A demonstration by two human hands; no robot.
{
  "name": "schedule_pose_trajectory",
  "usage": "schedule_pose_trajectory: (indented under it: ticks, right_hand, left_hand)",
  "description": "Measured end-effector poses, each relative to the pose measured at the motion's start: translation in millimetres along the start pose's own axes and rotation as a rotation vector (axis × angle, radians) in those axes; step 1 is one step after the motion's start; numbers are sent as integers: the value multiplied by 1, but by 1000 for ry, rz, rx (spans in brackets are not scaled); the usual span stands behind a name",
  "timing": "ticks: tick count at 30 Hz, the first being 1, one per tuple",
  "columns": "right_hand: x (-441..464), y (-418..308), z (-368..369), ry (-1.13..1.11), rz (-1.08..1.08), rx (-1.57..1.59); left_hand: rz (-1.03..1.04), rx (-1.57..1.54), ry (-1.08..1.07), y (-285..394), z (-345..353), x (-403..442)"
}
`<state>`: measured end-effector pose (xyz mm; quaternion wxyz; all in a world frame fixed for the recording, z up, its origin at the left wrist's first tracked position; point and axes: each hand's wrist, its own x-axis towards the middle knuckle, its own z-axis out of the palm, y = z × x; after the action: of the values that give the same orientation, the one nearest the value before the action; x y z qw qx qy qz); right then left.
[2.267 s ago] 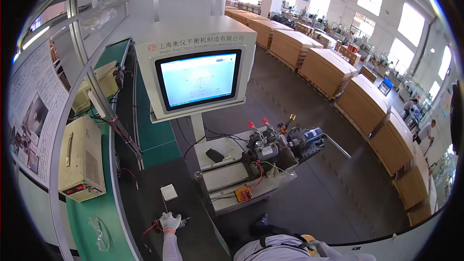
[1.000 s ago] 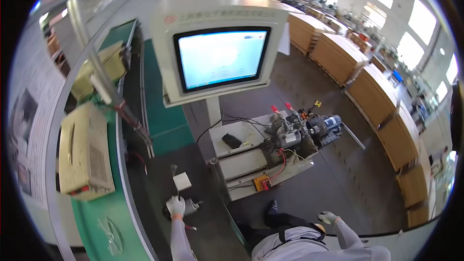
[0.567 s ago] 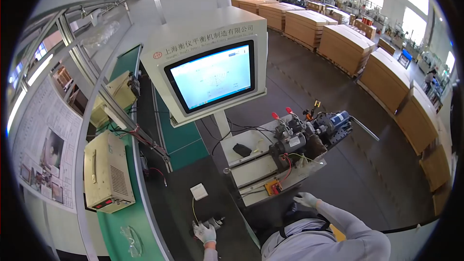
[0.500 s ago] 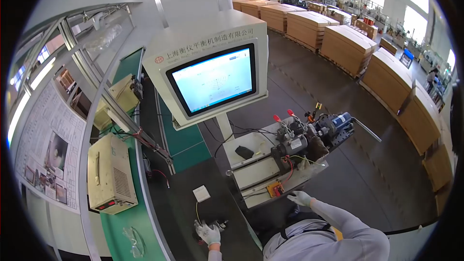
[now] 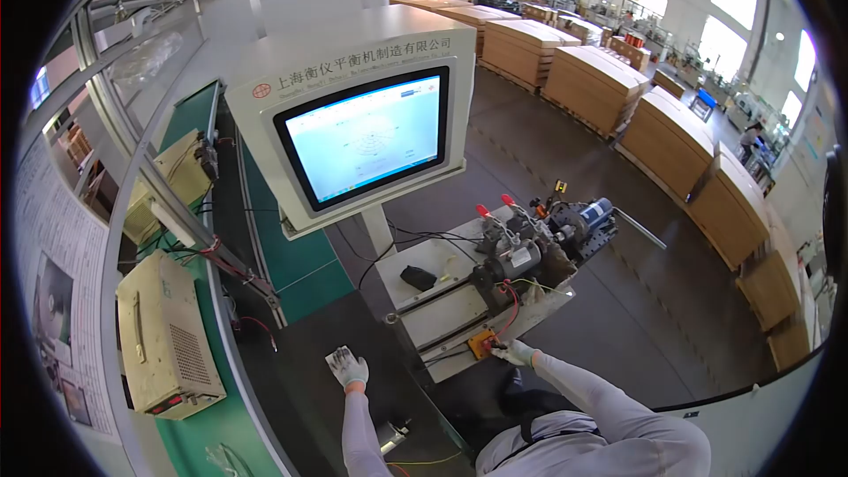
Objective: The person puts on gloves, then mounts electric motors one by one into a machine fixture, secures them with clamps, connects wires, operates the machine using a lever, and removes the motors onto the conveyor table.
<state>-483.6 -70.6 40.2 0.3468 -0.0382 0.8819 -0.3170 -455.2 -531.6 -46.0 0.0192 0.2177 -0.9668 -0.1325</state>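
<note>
My left hand (image 5: pixel 352 369), in a light work glove, lies with outstretched fingers over a small white square (image 5: pixel 336 356) on the dark mat. Most of that square is hidden under the fingers. My gloved right hand (image 5: pixel 516 352) is at the near edge of an orange box (image 5: pixel 481 344) with a red wire. Its fingers are drawn together at the box's right side; what they grip is too small to make out. A small metal motor (image 5: pixel 393 435) with yellow and red wires lies beside my left forearm.
A monitor cabinet (image 5: pixel 353 35) rises ahead. Right of the mat is a machine bed (image 5: pixel 442 322) carrying a dark motor unit (image 5: pixel 512 261) and a black object (image 5: pixel 418 278). A beige instrument box (image 5: pixel 168 336) stands on the green bench at left. Cardboard stacks (image 5: pixel 592 88) line the floor beyond.
My left hand has left the small motor and reached forward onto the white square. My right hand has come up to the orange box. The camera view has shifted.
</note>
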Motion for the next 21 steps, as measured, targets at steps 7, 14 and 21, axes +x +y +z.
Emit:
schedule_pose_trajectory:
  ticks: [7,14,21]
  right_hand:
    - [53,61,9,6,-481,-372]
    - [15,27,5,108,-49,-256]
    - [-11,-42,-102,-565,-324,-294]
  left_hand:
    - [697,-554,-228,219,-65,-68]
    - [819,-371,-63,313,-20,-110]
    - [868,-262,0,258,-118,-87]
